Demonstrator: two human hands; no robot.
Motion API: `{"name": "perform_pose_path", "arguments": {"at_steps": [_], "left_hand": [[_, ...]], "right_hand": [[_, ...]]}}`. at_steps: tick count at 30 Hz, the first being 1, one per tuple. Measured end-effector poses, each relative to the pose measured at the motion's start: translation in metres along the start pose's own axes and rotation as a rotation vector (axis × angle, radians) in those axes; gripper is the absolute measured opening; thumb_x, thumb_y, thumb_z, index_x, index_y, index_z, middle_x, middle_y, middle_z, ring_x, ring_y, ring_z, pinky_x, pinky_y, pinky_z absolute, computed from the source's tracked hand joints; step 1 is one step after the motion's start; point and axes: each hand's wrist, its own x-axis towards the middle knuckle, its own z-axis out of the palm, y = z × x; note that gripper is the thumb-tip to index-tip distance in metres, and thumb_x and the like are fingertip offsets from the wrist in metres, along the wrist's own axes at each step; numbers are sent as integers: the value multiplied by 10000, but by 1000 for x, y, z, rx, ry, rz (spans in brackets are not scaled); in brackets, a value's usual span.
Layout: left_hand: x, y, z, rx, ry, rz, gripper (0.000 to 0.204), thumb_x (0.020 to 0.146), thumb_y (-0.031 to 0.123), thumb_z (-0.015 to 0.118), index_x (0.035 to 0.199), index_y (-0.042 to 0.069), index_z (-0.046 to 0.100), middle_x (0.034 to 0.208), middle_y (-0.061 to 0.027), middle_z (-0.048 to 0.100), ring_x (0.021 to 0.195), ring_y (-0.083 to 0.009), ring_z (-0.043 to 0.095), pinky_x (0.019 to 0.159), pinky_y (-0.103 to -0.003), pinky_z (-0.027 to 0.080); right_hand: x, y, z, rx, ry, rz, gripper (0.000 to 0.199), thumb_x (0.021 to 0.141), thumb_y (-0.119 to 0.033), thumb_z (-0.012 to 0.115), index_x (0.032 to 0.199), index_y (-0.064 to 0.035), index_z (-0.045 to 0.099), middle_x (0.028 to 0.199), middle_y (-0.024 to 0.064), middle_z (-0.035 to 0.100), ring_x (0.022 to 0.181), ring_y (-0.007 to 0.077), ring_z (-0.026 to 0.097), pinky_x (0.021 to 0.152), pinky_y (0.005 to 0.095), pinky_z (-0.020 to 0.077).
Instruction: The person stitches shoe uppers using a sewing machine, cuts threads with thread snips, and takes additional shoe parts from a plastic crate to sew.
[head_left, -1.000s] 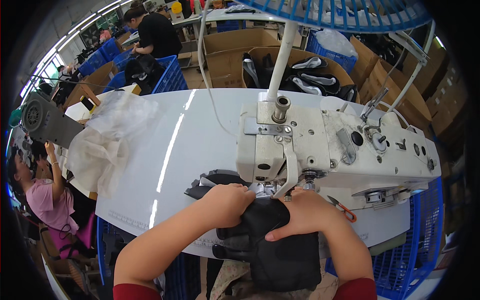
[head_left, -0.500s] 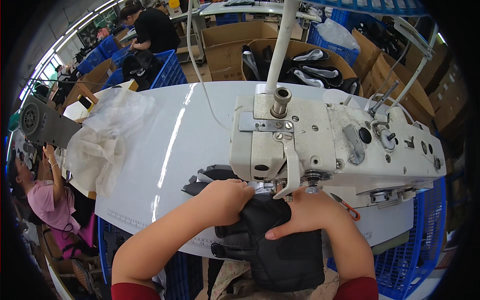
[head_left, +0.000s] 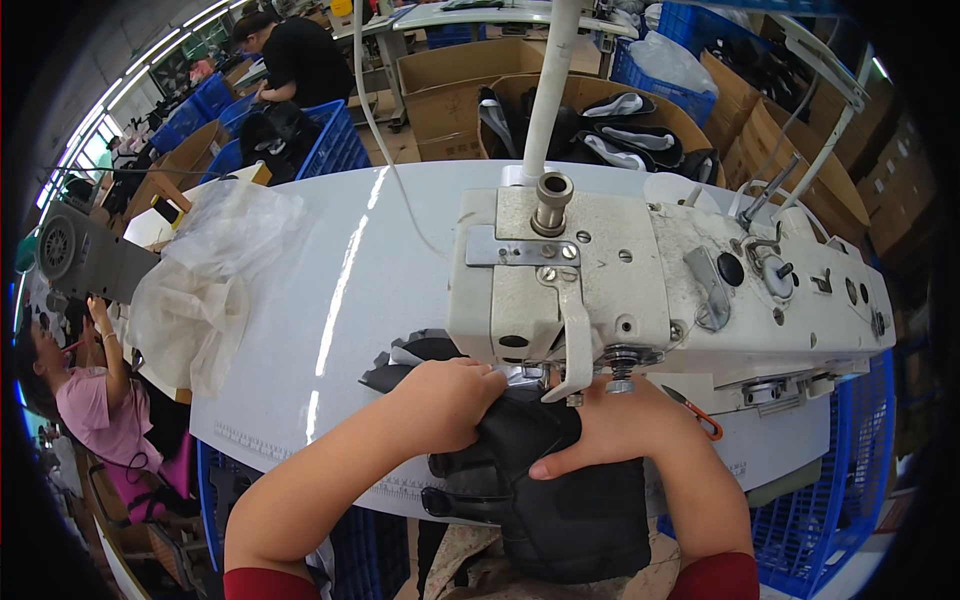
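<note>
A black padded piece (head_left: 575, 525) with moulded panels lies under the head of a white sewing machine (head_left: 590, 280) and hangs over the table's near edge. Its far end, grey inside with a notched black rim, spreads out to the left of the presser foot. Curled fingers of my left hand (head_left: 455, 400) pinch the piece just left of the needle area. My right hand (head_left: 620, 425) grips it from the right, thumb pressed on the black surface; the other fingers are partly hidden behind the machine head. The stitching point itself is mostly covered.
Orange-handled snips (head_left: 705, 418) lie right of my right hand. Crumpled translucent plastic (head_left: 190, 310) covers the table's left side. Blue crates (head_left: 840, 490) stand below the table. Beyond it, a carton (head_left: 470, 85) and similar black pieces sit. Two people work at the left.
The whole view has shifted slightly, moving the machine a little leftward in the picture. Both hands keep nearly the same hold on the black padded piece.
</note>
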Motion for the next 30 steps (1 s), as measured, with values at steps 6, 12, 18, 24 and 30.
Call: {"name": "perform_pose_path", "arguments": {"at_steps": [6, 12, 18, 24, 30], "left_hand": [[0, -4, 3, -6, 18, 31, 328, 625, 32, 657, 942, 18, 572, 923, -108, 627, 988, -291, 606, 793, -386, 526], [0, -5, 7, 17, 67, 70, 335, 615, 39, 668, 934, 22, 569, 926, -98, 623, 976, -286, 609, 782, -386, 530], [1, -5, 7, 15, 61, 70, 334, 620, 47, 673, 937, 24, 569, 939, -100, 625, 979, -285, 609, 785, -384, 529], [-1, -2, 4, 36, 42, 32, 320, 627, 53, 675, 927, 26, 567, 937, -103, 625, 962, -287, 613, 778, -383, 526], [1, -5, 7, 37, 57, 65, 320, 625, 65, 683, 918, 28, 561, 928, -99, 617, 941, -290, 615, 761, -382, 526]], "right_hand": [[-3, -6, -6, 27, 5, 1, 920, 569, -762, 673, 832, 119, 637, 820, 231, 659, 801, 349, 675, 740, 395, 539], [-2, -9, -14, 41, -107, 61, 886, 575, -748, 679, 790, 110, 629, 815, 226, 657, 796, 340, 675, 732, 393, 537], [-5, -11, -15, 27, -90, 51, 886, 579, -749, 679, 794, 109, 632, 834, 230, 657, 822, 346, 673, 753, 400, 534], [-6, -10, -14, 37, -68, 28, 913, 584, -752, 676, 843, 123, 632, 886, 238, 656, 868, 350, 668, 779, 401, 529], [-7, -10, -14, 67, -77, 42, 901, 587, -739, 683, 853, 120, 626, 876, 226, 655, 860, 351, 668, 771, 399, 529]]}}
